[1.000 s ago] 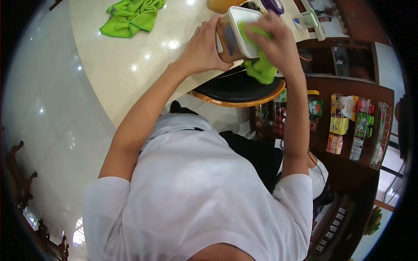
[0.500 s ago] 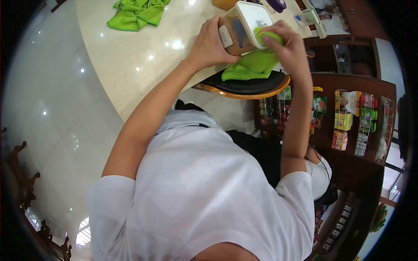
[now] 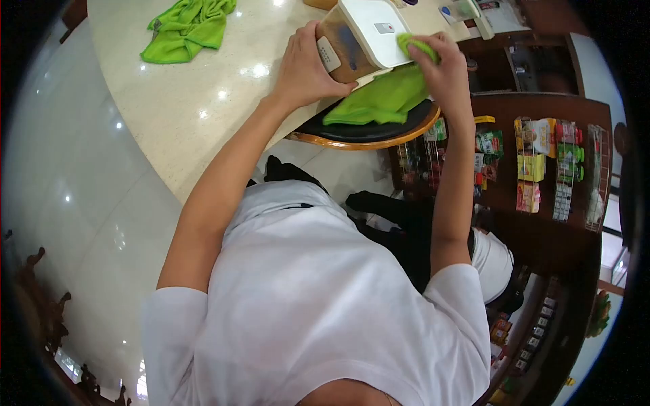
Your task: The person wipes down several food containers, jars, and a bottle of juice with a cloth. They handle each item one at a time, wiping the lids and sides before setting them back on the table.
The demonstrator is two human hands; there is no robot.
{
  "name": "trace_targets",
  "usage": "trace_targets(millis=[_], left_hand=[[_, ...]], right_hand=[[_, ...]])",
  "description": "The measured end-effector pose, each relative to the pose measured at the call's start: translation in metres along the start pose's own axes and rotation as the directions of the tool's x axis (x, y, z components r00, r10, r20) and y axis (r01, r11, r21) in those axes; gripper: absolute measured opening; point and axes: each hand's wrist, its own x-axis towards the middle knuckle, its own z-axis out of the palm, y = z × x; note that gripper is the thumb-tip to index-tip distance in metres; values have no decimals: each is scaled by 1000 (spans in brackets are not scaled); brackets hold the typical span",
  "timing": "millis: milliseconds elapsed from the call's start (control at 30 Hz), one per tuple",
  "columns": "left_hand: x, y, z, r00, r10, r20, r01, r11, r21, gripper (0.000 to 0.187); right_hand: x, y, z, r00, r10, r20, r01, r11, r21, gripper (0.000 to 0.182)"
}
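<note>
A clear plastic food container (image 3: pixel 349 47) with a white lid (image 3: pixel 379 30) lies tipped at the table edge, its lid facing right. My left hand (image 3: pixel 305 68) is wrapped round the base end and steadies it. In my right hand (image 3: pixel 443 68) a bunched green cloth (image 3: pixel 386 95) is pinched, its upper part against the lid's edge. The rest of the cloth hangs below the container, over the dark chair seat. What fills the container is brownish and blurred through the wall.
Another green cloth (image 3: pixel 189 30) lies crumpled on the pale, shiny table (image 3: pixel 176 108). A black chair seat (image 3: pixel 365 132) with a wooden rim is tucked at the table edge. Racks of packaged goods (image 3: pixel 531 166) stand on the right, near another person's white sleeve (image 3: pixel 491 264).
The view has shifted, so table things sit further left. My right hand and the cloth have moved to the lid's lower right edge; the left hand keeps its grip.
</note>
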Motion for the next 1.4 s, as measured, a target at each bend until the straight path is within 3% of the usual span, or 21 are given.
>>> trace_targets(millis=[100, 167, 267, 333, 367, 433, 500, 600, 633, 733, 867, 933, 1033, 1133, 1167, 1233, 1267, 1333, 1400], left_hand=[[1, 2, -2, 999, -27, 38, 27, 1000, 7, 115], [2, 2, 0, 1000, -20, 4, 20, 1000, 19, 115], [1, 1, 2, 1000, -9, 15, 9, 1000, -12, 115], [-1, -1, 3, 1000, 18, -17, -18, 1000, -1, 113], [0, -1, 4, 997, 41, -62, -41, 999, 12, 111], [-1, 0, 4, 996, 58, -72, -58, 998, 2, 111], [2, -1, 2, 995, 69, -71, -69, 998, 7, 110], [-1, -1, 4, 995, 62, -73, -61, 998, 23, 113], [-2, -1, 6, 996, 61, -62, -60, 998, 19, 113], [4, -1, 4, 997, 42, -71, -42, 999, 4, 114], [4, 4, -1, 997, 56, -54, -55, 998, 14, 111], [2, 1, 1, 998, 44, -47, -44, 999, 4, 111], [2, 0, 3, 997, 73, -23, -73, 997, 26, 111], [3, 1, -1, 997, 68, -32, -67, 997, 40, 110], [3, 2, -2, 997, 72, -27, -72, 997, 25, 110], [7, 2, -1, 997, 69, -36, -69, 998, 4, 110], [5, 0, 0, 998, 63, -28, -63, 998, 1, 110], [2, 1, 0, 998, 67, -1, -67, 998, 6, 109], [5, 2, -4, 999, 45, 22, -45, 999, -8, 109]], right_hand=[[1, -6, 15, 992, 10, -127, -30, 987, -160, 15], [-13, -44, 27, 972, -152, -180, 150, 988, -24, 16], [-12, -41, 28, 986, -50, -157, 68, 991, 114, 15], [-4, -20, 18, 963, 251, -101, -227, 953, 200, 17], [-7, -23, 19, 962, 253, -105, -230, 954, 195, 17], [-12, -42, 31, 978, -18, -206, 18, 1000, 1, 16], [-3, -64, 35, 979, -37, -199, 58, 993, 104, 17], [43, -30, 32, 972, -195, -130, 178, 976, -129, 20], [58, -16, 29, 997, 82, 9, -82, 997, 0, 24], [56, 20, 18, 999, -16, -31, 16, 1000, 1, 26], [14, 7, -2, 1000, -8, 18, 9, 997, -72, 25], [16, 4, 4, 997, -72, -30, 64, 973, -222, 24], [62, 13, 29, 966, -224, -128, 216, 974, -74, 19], [35, 6, 8, 979, -198, -43, 190, 971, -148, 20], [19, 6, -5, 993, -106, 57, 115, 977, -181, 20], [4, 1, -11, 997, 57, 51, -55, 997, -55, 19], [13, 5, -7, 997, 59, 57, -56, 997, -56, 19], [42, 12, 12, 971, -216, -101, 181, 944, -276, 16], [53, 6, 25, 957, -248, -148, 185, 920, -346, 15]])
